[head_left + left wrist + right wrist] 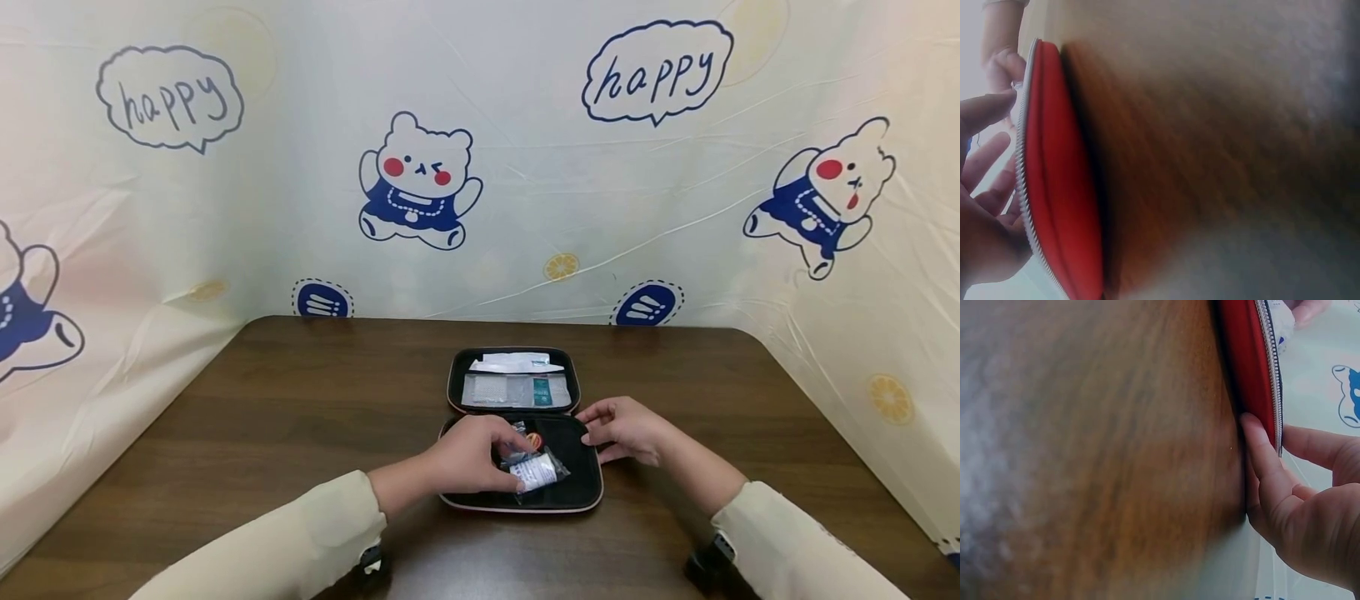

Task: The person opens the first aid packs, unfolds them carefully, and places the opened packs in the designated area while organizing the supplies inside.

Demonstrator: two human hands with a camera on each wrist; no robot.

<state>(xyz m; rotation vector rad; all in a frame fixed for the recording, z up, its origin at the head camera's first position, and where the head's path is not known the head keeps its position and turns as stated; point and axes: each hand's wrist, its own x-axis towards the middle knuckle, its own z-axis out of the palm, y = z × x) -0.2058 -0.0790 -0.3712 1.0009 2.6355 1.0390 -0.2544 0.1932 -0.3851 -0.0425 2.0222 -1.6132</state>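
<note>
On the table lies an unfolded zip case (585, 497), black inside, with a red outer shell (1063, 175) and a silver zipper in the wrist views. My left hand (468, 457) reaches over its near half, thumb and fingers about a white bandage roll in clear plastic (534, 472). A small red-and-yellow round item (534, 441) shows just beyond the fingers. At the right, my right hand (624, 431) grips the case's side edge, thumb at the rim and fingers against the red side (1247, 375).
The case's far half (452, 379) holds flat white packets (516, 363) and a clear pouch (495, 390) with a green label behind mesh. The brown wooden table (315, 392) extends around it, with a printed cloth (525, 192) hanging behind.
</note>
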